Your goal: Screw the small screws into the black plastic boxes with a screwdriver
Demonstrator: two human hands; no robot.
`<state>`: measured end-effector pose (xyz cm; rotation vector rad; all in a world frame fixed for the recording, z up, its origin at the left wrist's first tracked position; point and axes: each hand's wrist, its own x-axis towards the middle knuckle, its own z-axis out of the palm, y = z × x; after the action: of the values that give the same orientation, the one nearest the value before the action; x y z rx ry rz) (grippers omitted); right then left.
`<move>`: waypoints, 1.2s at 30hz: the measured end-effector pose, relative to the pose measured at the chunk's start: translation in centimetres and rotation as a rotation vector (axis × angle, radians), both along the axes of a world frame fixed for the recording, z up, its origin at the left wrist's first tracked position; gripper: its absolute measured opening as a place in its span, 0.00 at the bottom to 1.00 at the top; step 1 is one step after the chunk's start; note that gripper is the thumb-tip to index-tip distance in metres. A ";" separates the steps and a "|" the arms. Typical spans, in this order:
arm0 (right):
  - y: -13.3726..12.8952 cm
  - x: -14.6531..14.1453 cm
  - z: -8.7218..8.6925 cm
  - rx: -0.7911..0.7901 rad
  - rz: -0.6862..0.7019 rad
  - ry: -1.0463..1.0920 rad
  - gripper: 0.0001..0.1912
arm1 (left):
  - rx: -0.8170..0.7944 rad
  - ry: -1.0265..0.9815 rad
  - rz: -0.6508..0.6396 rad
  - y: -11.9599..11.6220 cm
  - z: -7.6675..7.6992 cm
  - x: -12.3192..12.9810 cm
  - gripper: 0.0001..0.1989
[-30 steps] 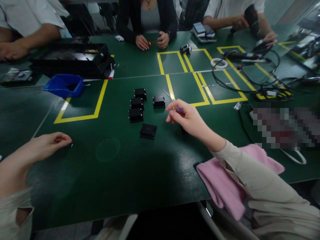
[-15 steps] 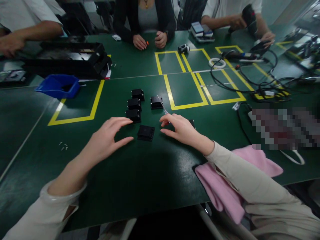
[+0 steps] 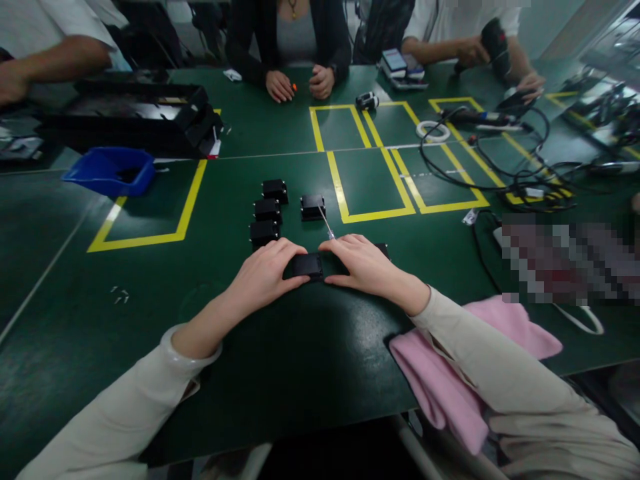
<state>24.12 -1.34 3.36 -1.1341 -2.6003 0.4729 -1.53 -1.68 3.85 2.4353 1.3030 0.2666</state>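
Observation:
My left hand [image 3: 270, 268] has its thumb and fingers around the left end of a flat black plastic case [image 3: 307, 265] on the table. My right hand [image 3: 357, 261] is at the case's right side, thumb and forefinger apart. Tucked in that hand is a thin screwdriver [image 3: 327, 223], its metal shaft pointing up and away and most of the handle hidden. Beyond my hands stand several black cases, one of them a lone case [image 3: 313, 207] near the screwdriver tip. Another dark piece [image 3: 383, 249] is partly hidden behind my right hand.
A blue bin [image 3: 113, 172] stands at the left before black trays [image 3: 135, 113]. Small bits [image 3: 120, 295] lie at the left. A pink cloth [image 3: 445, 373] lies under my right forearm. Cables [image 3: 450, 177] coil at the right. Several people sit across the table.
My left hand has moved right and taken hold of the flat black case, which has shifted slightly right. My right hand stays nearly in place with the screwdriver, whose shaft is angled a little differently.

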 end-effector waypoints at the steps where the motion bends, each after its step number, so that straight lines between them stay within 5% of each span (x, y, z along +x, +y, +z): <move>1: 0.0 0.0 0.0 0.009 0.005 -0.014 0.25 | 0.016 -0.003 -0.004 0.0 -0.1 0.4 0.20; 13: 0.1 0.5 -0.1 -0.025 0.023 0.127 0.23 | 0.226 -0.172 -0.059 -1.1 0.3 1.5 0.16; 19: 0.0 0.5 0.2 0.005 0.021 0.259 0.22 | 0.188 -0.242 -0.024 -1.3 0.4 1.6 0.21; 24: 0.0 0.7 0.2 -0.022 0.032 0.351 0.21 | -0.103 -0.432 0.006 -1.1 1.1 1.4 0.25; 31: 0.1 0.8 0.0 -0.087 0.010 0.439 0.19 | -0.829 -0.924 0.187 -1.1 1.2 2.0 0.28; 36: 0.1 0.8 0.0 -0.105 0.011 0.439 0.19 | -1.052 -1.072 0.237 -1.3 1.3 2.2 0.25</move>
<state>24.93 -1.22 3.32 -0.9207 -2.2224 0.7719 0.62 -2.94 5.10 0.9647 0.8357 0.6259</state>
